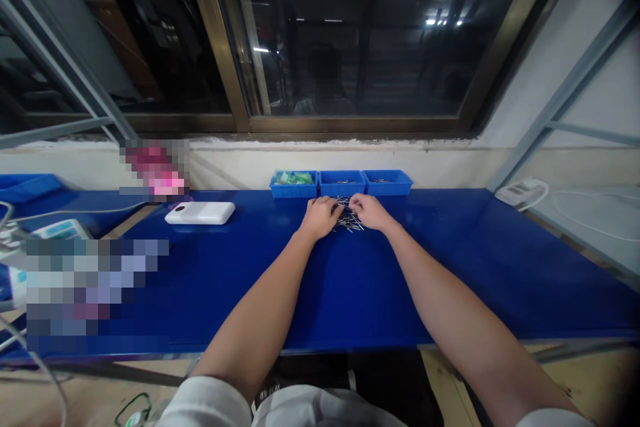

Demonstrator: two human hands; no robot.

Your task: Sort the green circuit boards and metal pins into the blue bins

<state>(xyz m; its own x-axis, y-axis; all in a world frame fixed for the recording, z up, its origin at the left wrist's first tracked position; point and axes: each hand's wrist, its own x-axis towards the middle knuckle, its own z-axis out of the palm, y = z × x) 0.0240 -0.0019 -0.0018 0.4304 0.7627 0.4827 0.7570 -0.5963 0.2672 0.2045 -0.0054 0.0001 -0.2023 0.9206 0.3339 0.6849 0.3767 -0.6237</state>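
A loose pile of thin, dark and silvery metal pieces (349, 221), like small pins or screws, lies on the blue table (355, 293). At the pile's left edge is my left hand (321, 216), its fingers curled inward and closed over some of the pieces. From the right, my right hand (371, 211) reaches to the upper part of the pile with thumb and fingertips pinched together. What either hand holds is too small to make out. Just beyond stand three blue bins: the left bin (295, 191) with green-wrapped items, the middle bin (343, 189) and the right bin (389, 187) with thin metal pieces.
A white power bank (200, 213) lies to the left. Further left are cables, a white and teal object (60, 230) and another blue tray (30, 185). A white power strip (520, 192) sits at the right back corner. A window and wall rise behind the table.
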